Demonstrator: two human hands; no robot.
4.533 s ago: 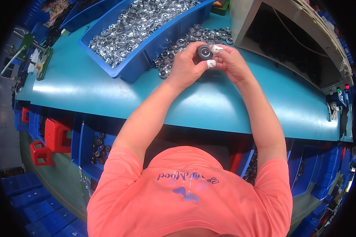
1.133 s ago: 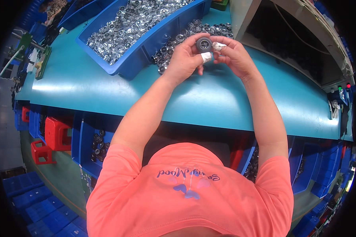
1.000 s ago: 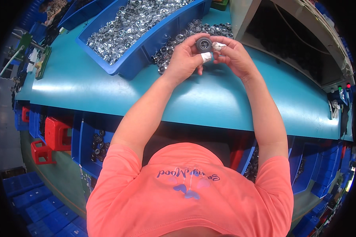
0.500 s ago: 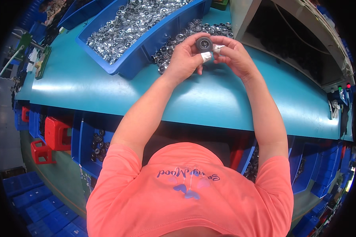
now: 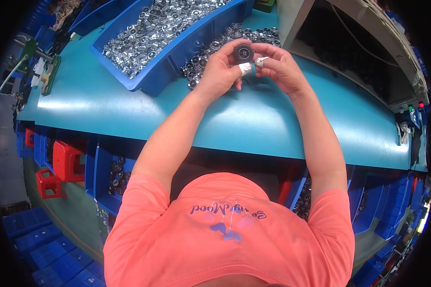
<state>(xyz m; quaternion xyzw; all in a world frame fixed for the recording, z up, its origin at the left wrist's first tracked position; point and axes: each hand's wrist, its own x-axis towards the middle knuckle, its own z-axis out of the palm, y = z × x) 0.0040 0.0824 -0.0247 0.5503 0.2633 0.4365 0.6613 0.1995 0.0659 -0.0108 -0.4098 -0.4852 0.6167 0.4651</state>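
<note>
A small black toy wheel [image 5: 244, 53] with a spoked hub is held upright in the fingers of my left hand [image 5: 220, 69]. White tape covers the left thumb, which presses at the wheel's lower edge. My right hand [image 5: 283, 71] is close on the wheel's right side, its index fingertip at the rim. Its fingers are curled and its thumb is taped white too; anything between them is too small to make out. Beyond my hands lies a loose pile of clear and black wheel parts [image 5: 215, 45] on the teal table [image 5: 177, 112].
A blue bin [image 5: 146, 86] full of shiny wheel parts stands at the far left. A pale metal housing [image 5: 292, 24] with a dark opening is at the right. Below the table are blue bins [image 5: 96, 167] holding black wheels and red stools [image 5: 67, 160] at the left.
Both hands and the wheel have shifted very slightly left in the picture, along with the whole scene. The right thumb now sits a little farther from the wheel's edge.
</note>
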